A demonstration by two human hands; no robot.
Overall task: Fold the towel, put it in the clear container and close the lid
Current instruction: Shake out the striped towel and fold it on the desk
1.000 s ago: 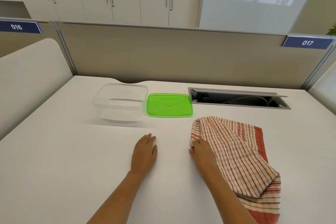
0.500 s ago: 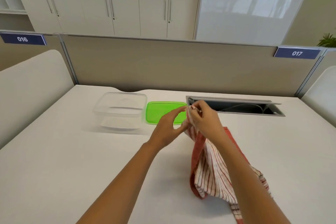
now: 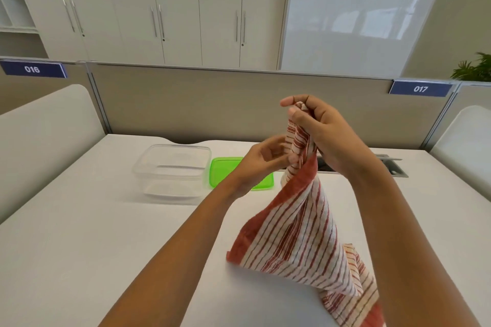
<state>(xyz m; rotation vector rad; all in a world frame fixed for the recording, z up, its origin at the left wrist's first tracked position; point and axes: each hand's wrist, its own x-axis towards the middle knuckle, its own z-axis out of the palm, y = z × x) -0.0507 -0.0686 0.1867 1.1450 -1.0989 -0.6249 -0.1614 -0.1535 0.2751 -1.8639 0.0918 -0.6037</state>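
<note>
A red-and-white striped towel [image 3: 297, 233] hangs in the air from one corner, its lower end bunched on the white table. My right hand [image 3: 316, 130] pinches that top corner high above the table. Just below and to the left, my left hand [image 3: 268, 159] has its fingertips on the towel's edge. The clear container [image 3: 172, 170] stands open and empty at the back left of the table. Its green lid [image 3: 225, 170] lies flat right beside it, partly hidden behind my left wrist.
A cable slot [image 3: 393, 166] is cut into the table [image 3: 79, 247] behind my hands. A beige partition [image 3: 186, 103] closes off the back edge, with side panels at left and right.
My right hand lifted the towel off the table by a corner and raised it higher. My left hand left the table and came up to the towel's edge.
</note>
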